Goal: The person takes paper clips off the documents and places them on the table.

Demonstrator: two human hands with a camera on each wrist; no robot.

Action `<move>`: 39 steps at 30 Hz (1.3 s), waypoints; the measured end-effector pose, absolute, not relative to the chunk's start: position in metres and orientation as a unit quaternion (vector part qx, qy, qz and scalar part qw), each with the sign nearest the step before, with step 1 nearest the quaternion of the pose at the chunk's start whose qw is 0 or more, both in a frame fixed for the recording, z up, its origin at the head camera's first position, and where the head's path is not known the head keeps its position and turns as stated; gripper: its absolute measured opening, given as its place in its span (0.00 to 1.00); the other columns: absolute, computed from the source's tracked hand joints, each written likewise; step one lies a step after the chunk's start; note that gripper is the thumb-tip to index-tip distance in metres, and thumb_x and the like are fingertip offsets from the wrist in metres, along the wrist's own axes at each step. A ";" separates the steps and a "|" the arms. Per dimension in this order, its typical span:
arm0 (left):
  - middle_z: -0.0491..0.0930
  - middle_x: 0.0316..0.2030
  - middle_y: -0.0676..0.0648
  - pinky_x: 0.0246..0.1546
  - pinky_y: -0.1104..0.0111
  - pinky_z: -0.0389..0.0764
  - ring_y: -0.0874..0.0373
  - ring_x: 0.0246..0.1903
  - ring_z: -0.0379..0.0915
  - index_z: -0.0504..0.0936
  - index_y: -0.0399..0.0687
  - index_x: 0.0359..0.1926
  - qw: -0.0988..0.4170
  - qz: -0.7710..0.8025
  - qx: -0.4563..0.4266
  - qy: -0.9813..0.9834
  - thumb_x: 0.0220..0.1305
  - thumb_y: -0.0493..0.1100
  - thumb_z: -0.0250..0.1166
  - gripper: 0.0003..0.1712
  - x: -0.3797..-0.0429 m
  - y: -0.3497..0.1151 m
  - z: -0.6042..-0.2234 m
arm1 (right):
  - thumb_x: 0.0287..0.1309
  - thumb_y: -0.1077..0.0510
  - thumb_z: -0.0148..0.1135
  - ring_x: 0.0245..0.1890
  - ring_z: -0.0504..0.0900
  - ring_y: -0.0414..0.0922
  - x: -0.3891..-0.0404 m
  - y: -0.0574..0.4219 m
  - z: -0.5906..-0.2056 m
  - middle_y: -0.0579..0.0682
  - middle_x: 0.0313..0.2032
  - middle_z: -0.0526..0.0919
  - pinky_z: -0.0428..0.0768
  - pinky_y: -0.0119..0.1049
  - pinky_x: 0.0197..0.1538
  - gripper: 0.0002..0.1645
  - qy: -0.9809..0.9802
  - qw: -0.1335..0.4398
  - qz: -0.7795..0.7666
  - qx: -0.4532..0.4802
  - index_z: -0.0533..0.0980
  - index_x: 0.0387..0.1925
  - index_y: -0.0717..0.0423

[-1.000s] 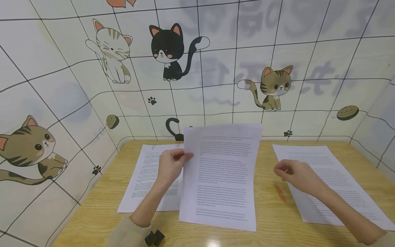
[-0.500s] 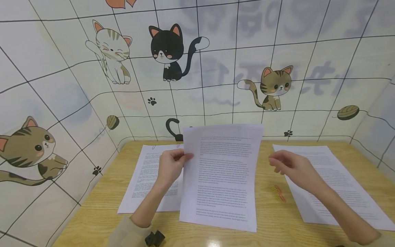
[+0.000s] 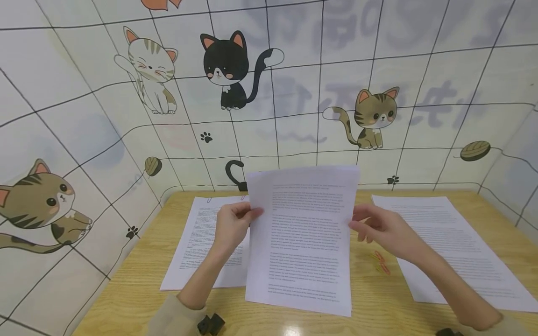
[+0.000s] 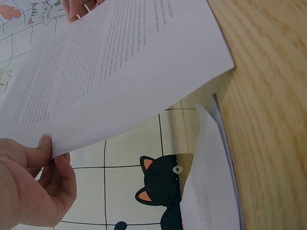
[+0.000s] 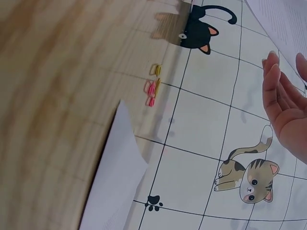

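Observation:
My left hand [image 3: 234, 225] pinches the left edge of a small stack of printed paper sheets [image 3: 302, 242], thumb in front and fingers behind. The sheets stand nearly upright over the table, printed side toward me. At their right edge is my right hand [image 3: 384, 228], fingers loosely bent and thumb tip overlapping the margin. In the right wrist view that hand [image 5: 288, 108] shows a gap between thumb and fingers, with the sheets' edge [image 5: 283, 33] near it. The left wrist view shows the left thumb lying on the paper [image 4: 96, 81] at its corner.
Another printed stack [image 3: 206, 242], with paper clips [image 3: 209, 199] on its top edge, lies at the left, partly behind the held sheets. A further stack [image 3: 454, 261] lies at the right. Several yellow and pink paper clips [image 3: 380, 262] lie on the wooden table [image 3: 138, 275].
My right hand has moved left, from over the right-hand stack to the right edge of the held sheets. The left hand keeps its pinch and has barely moved.

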State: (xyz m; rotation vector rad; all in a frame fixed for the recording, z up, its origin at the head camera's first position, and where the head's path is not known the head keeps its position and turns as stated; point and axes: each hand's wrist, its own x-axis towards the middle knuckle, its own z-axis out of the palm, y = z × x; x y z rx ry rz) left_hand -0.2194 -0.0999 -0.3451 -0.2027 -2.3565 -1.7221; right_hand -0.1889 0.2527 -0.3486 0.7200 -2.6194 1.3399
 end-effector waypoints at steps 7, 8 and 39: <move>0.87 0.34 0.43 0.36 0.67 0.83 0.55 0.32 0.81 0.90 0.37 0.41 0.101 -0.597 -0.076 -0.792 0.60 0.34 0.73 0.08 -0.219 -0.099 -0.345 | 0.68 0.60 0.64 0.23 0.80 0.45 -0.191 0.248 -0.352 0.48 0.26 0.82 0.79 0.37 0.27 0.04 -0.846 0.038 0.456 0.273 0.79 0.43 0.54; 0.87 0.34 0.43 0.36 0.68 0.83 0.55 0.32 0.81 0.90 0.37 0.41 0.100 -0.600 -0.078 -0.790 0.60 0.34 0.72 0.08 -0.219 -0.099 -0.346 | 0.68 0.60 0.63 0.22 0.80 0.45 -0.191 0.248 -0.353 0.47 0.24 0.81 0.79 0.36 0.27 0.02 -0.846 0.039 0.455 0.275 0.79 0.41 0.54; 0.83 0.25 0.47 0.33 0.66 0.81 0.57 0.25 0.76 0.88 0.35 0.38 0.028 -0.576 -0.118 -0.808 0.64 0.35 0.70 0.06 -0.237 -0.094 -0.360 | 0.69 0.58 0.63 0.22 0.77 0.42 -0.212 0.254 -0.344 0.52 0.23 0.79 0.76 0.31 0.26 0.12 -0.872 0.079 0.458 0.153 0.79 0.43 0.66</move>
